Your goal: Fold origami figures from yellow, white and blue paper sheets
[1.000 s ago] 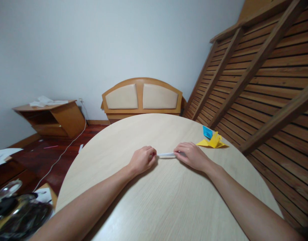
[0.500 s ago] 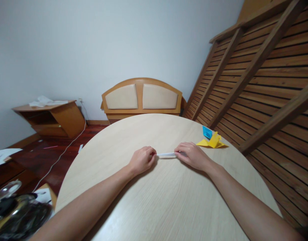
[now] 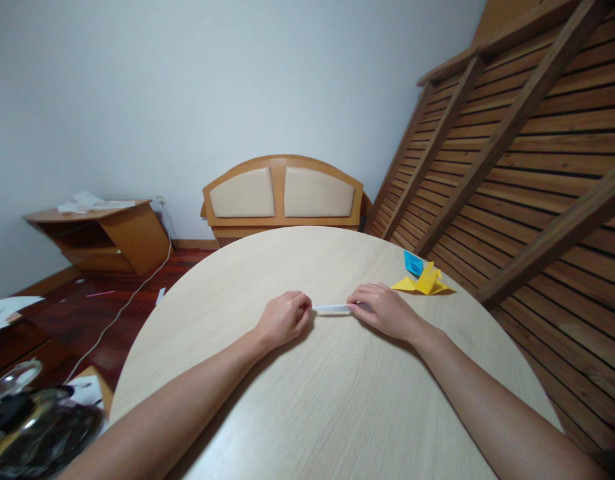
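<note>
A narrow strip of white paper point(image 3: 331, 310) stretches between my two hands, just above the tabletop. My left hand point(image 3: 286, 317) is closed, pinching the strip's left end between thumb and fingers. At the other end, my right hand point(image 3: 382, 309) pinches the paper with its fingers bent over it. Both ends are hidden in my fingers. Beyond my right hand lies a yellow folded-paper bird point(image 3: 427, 280), with a small blue folded-paper piece point(image 3: 413, 263) right behind it.
The round pale wooden table point(image 3: 307, 400) fills the foreground. A slatted wooden frame point(image 3: 537, 167) leans along the right side. A padded headboard point(image 3: 282, 190) stands behind, a low wooden cabinet point(image 3: 132, 237) at the back left, and a glass-lidded pot point(image 3: 32, 420) at lower left.
</note>
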Action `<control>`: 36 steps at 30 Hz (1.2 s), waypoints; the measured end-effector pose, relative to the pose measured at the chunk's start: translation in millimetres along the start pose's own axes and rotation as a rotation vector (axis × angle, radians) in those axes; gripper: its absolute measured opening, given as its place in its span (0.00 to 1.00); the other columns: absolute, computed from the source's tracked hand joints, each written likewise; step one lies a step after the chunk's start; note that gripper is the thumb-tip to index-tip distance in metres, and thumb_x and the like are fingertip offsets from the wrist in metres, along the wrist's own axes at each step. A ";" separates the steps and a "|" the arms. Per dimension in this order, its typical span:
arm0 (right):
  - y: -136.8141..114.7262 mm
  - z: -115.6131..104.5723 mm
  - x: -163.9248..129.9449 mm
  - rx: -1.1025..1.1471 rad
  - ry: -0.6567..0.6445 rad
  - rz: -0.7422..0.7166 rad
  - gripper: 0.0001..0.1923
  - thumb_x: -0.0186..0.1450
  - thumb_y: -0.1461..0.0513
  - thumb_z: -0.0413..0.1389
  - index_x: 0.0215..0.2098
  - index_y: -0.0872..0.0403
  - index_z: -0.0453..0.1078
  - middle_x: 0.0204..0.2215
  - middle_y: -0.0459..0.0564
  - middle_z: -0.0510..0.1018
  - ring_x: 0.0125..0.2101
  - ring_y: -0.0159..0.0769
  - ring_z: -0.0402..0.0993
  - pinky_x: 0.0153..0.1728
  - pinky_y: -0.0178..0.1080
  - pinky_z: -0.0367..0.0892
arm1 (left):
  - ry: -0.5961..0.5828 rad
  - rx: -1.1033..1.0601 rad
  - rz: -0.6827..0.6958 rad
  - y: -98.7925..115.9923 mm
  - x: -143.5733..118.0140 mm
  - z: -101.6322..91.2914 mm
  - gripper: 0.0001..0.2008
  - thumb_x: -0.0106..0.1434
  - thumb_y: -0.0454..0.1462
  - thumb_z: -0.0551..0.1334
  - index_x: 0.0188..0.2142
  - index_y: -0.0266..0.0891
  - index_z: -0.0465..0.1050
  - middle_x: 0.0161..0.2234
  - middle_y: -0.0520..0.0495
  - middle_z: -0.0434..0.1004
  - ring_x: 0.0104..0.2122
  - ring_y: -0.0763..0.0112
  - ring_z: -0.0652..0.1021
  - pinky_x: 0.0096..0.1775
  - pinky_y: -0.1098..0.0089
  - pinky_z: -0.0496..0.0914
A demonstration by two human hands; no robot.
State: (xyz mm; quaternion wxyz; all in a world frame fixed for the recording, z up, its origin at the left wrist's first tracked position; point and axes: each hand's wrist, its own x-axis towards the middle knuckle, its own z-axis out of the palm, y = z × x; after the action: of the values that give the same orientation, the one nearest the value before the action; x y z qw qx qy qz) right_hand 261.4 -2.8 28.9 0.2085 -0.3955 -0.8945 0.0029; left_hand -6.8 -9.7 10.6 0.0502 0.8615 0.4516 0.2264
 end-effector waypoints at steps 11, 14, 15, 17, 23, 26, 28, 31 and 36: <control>-22.6 4.4 6.0 -0.027 0.016 -0.039 0.08 0.68 0.63 0.54 0.36 0.53 0.76 0.32 0.49 0.81 0.35 0.38 0.75 0.38 0.40 0.60 | 0.010 -0.007 0.100 10.5 -0.6 -0.9 0.11 0.68 0.39 0.56 0.44 0.41 0.76 0.40 0.45 0.80 0.40 0.64 0.77 0.42 0.65 0.71; -30.5 6.7 8.6 -0.025 0.011 -0.063 0.07 0.68 0.64 0.55 0.35 0.53 0.75 0.32 0.49 0.81 0.35 0.38 0.75 0.37 0.40 0.60 | -0.009 0.020 0.139 11.3 0.3 1.6 0.09 0.69 0.37 0.56 0.40 0.42 0.76 0.37 0.46 0.80 0.37 0.65 0.77 0.40 0.67 0.70; -31.5 6.9 8.9 -0.024 0.009 -0.067 0.06 0.67 0.64 0.55 0.35 0.53 0.75 0.32 0.49 0.81 0.35 0.38 0.75 0.37 0.40 0.60 | -0.006 0.026 0.141 10.5 0.8 2.5 0.09 0.68 0.36 0.56 0.40 0.41 0.76 0.36 0.46 0.79 0.37 0.65 0.77 0.40 0.67 0.70; -30.4 6.2 8.5 -0.021 0.010 -0.061 0.07 0.68 0.64 0.55 0.35 0.53 0.75 0.32 0.49 0.81 0.34 0.38 0.75 0.37 0.40 0.60 | 0.003 0.033 0.128 7.5 1.7 4.0 0.08 0.68 0.35 0.56 0.39 0.41 0.75 0.35 0.47 0.79 0.36 0.66 0.76 0.39 0.67 0.70; -12.6 0.6 3.1 -0.006 0.018 0.016 0.08 0.68 0.63 0.55 0.34 0.53 0.76 0.32 0.49 0.81 0.34 0.38 0.75 0.38 0.40 0.62 | 0.022 0.026 0.034 -1.7 2.8 6.0 0.08 0.67 0.33 0.57 0.40 0.40 0.74 0.38 0.46 0.79 0.37 0.66 0.77 0.39 0.68 0.70; -4.9 -0.9 0.8 0.013 0.019 0.046 0.09 0.67 0.63 0.54 0.34 0.54 0.76 0.32 0.49 0.81 0.34 0.38 0.75 0.39 0.40 0.63 | 0.026 0.024 0.007 -3.8 3.2 5.8 0.08 0.68 0.34 0.56 0.40 0.40 0.74 0.38 0.46 0.79 0.38 0.65 0.77 0.39 0.68 0.71; -2.3 -1.7 -0.4 0.031 0.016 0.068 0.08 0.67 0.63 0.54 0.34 0.53 0.76 0.33 0.49 0.81 0.34 0.38 0.75 0.38 0.39 0.64 | 0.031 0.018 -0.016 -5.4 3.5 5.5 0.08 0.68 0.35 0.56 0.40 0.40 0.74 0.38 0.46 0.80 0.38 0.65 0.77 0.40 0.67 0.71; -1.0 -3.0 -2.0 0.058 0.004 0.092 0.08 0.67 0.63 0.54 0.35 0.53 0.76 0.33 0.49 0.81 0.33 0.37 0.75 0.36 0.38 0.65 | 0.052 -0.009 -0.066 -8.7 3.4 5.4 0.09 0.70 0.37 0.55 0.40 0.40 0.74 0.38 0.46 0.80 0.39 0.64 0.78 0.41 0.67 0.71; 2.6 -4.5 -2.9 0.058 0.040 0.170 0.08 0.66 0.62 0.54 0.35 0.52 0.76 0.32 0.48 0.81 0.32 0.37 0.75 0.35 0.37 0.65 | 0.111 -0.072 -0.164 -15.1 2.2 8.9 0.12 0.69 0.38 0.55 0.49 0.41 0.71 0.47 0.44 0.79 0.47 0.62 0.77 0.49 0.62 0.71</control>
State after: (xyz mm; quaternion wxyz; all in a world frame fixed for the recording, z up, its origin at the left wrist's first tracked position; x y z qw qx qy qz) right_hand 266.7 -3.8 31.4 0.2369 -0.4635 -0.8530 0.0385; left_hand -13.3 2.0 -1.0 0.0746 0.8054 0.5144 0.2849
